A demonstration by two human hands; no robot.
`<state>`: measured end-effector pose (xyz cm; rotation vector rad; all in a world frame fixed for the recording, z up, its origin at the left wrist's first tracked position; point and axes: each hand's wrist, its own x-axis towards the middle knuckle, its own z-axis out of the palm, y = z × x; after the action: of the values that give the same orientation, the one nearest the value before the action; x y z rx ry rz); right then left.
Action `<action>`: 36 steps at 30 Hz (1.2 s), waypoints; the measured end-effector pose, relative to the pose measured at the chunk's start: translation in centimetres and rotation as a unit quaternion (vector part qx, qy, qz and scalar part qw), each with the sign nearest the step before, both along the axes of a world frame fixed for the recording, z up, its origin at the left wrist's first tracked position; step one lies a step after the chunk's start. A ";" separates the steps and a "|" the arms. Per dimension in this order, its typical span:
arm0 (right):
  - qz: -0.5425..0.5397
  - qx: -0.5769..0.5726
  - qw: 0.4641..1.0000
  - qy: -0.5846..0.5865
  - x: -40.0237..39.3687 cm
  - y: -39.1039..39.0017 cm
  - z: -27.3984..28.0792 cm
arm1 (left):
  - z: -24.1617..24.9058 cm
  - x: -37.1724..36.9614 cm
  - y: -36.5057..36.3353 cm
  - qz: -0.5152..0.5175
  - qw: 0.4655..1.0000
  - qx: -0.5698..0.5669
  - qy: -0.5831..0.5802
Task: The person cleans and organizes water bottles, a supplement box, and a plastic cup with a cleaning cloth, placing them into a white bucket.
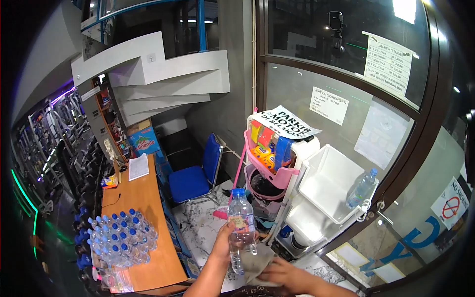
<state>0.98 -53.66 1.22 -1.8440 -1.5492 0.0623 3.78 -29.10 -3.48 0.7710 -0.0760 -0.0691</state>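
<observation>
My left hand (223,243) is wrapped round a clear plastic water bottle (241,223) with a blue cap and a printed label. The bottle stands nearly upright in front of me. Beside its lower part, my right hand (289,278) has its fingers closed on a greyish cloth (257,266). The cloth overlaps the bottle's lower side in this view. To the left, several similar blue-capped bottles (122,238) stand grouped on a wooden desk (143,194). Another bottle (362,188) leans in a white plastic bin (324,182) on the right.
A blue chair (190,183) is behind the desk. A pink basket (264,168) with colourful packets stands ahead, under a printed parking sign (287,122). The pink handle (241,163) of a broom-like tool leans there. A glass door (396,232) is at right.
</observation>
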 end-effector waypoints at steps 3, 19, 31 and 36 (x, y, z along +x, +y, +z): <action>-0.107 0.125 0.985 0.052 2.0 0.9 3.8 | 2.0 -0.2 0.9 -0.056 0.997 -0.018 0.052; -0.240 0.193 0.936 0.169 -4.4 9.1 -0.4 | 3.1 1.9 3.3 -0.068 0.952 -0.295 -0.039; -0.403 0.272 0.816 0.313 -3.5 4.5 -1.7 | -2.4 1.9 1.0 0.082 0.977 -0.197 0.032; -0.387 0.146 0.873 0.257 -1.6 2.7 -3.3 | -7.5 2.8 -2.5 0.097 0.995 -0.016 -0.006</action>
<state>-0.61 -50.95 -2.07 -1.8639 -0.3729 -0.0506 6.63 -31.59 -11.02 0.7438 -0.0125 0.1215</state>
